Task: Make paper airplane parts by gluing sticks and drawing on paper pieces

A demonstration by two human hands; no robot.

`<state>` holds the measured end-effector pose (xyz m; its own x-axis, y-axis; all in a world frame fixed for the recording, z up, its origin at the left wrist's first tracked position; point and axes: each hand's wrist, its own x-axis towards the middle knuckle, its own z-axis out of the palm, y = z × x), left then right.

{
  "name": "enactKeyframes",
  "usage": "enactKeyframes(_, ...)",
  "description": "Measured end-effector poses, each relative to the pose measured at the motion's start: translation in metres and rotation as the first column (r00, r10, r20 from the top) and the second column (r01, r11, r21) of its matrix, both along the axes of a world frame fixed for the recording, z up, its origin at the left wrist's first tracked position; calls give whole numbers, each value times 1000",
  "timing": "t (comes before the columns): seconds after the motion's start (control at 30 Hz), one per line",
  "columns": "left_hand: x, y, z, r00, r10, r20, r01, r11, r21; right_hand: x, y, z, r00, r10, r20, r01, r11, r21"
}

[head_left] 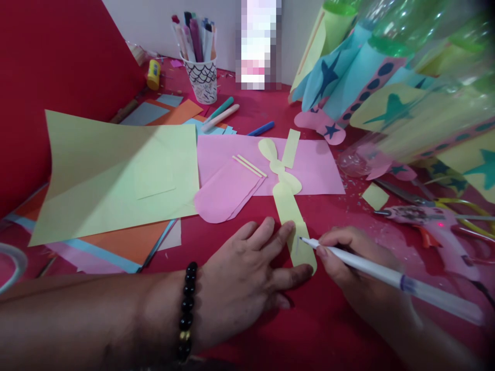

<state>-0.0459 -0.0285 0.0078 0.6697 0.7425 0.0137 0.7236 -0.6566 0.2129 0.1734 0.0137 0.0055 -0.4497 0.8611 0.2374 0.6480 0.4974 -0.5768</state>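
My left hand (247, 273) lies with fingers spread, its fingertips pressing on a rounded yellow paper strip (288, 208) on the red table. In my right hand (356, 263) is a white felt-tip pen (371, 268), its tip on the strip, where a faint mark shows. Just beyond the strip sit a yellow paper bow shape (277, 166) and a small yellow rectangle (291, 148), both on a pink sheet (320, 167). Rounded pink paper pieces (228, 193) lie left of these, with two thin yellow strips (251, 166) along one end.
A large yellow sheet (116, 175) covers coloured papers on the left. Behind stand a cup of markers (201, 85) and a glue stick (153, 74). Decorated plastic bottles (359, 77) fill the back right. A glue gun (425, 221) and yellow-handled scissors (472, 216) lie at right.
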Motion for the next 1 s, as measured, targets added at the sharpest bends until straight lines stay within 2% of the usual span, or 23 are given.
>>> enactKeyframes(0.33,-1,-1,0,1000,-6,7,6,999,-32,-1,1,-2,999,9,30,-9,1000,18)
enactKeyframes(0.83,-1,0,1,1000,-17,-10,17,1000,-1,0,0,8,999,19,44,-18,999,-27)
enactKeyframes(1.0,-1,0,1,1000,-9,-8,9,1000,-16,2,0,9,997,58,46,-57,998,-30)
